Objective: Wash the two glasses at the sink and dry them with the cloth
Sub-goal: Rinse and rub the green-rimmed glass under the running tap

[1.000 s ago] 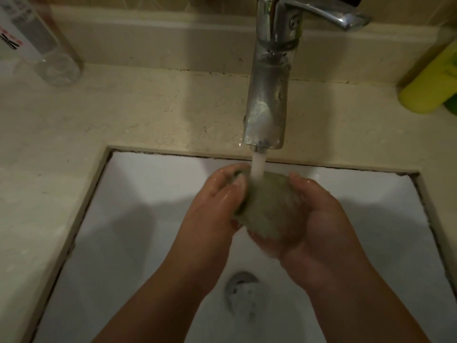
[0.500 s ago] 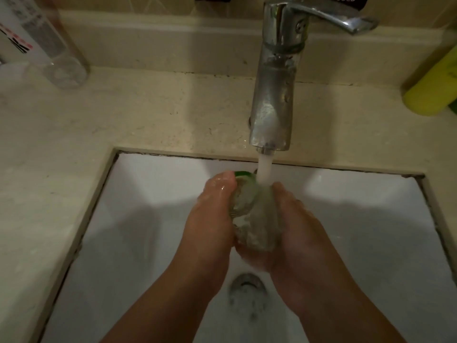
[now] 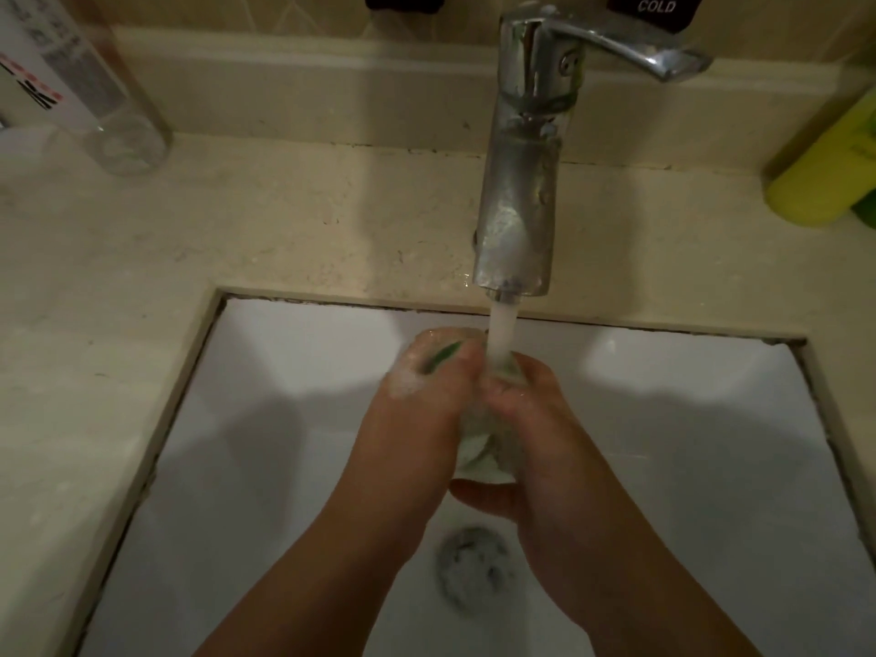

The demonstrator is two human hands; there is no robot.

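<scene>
While tap [image 3: 519,182] runs, both hands' grip holds glass [image 3: 479,450] over sink [image 3: 265,419]; contents unclear.

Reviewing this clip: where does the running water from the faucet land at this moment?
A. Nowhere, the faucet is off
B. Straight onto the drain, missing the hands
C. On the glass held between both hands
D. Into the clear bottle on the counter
C: the water stream drops from the faucet onto the glass, gripped by the left hand and right hand above the drain.
</scene>
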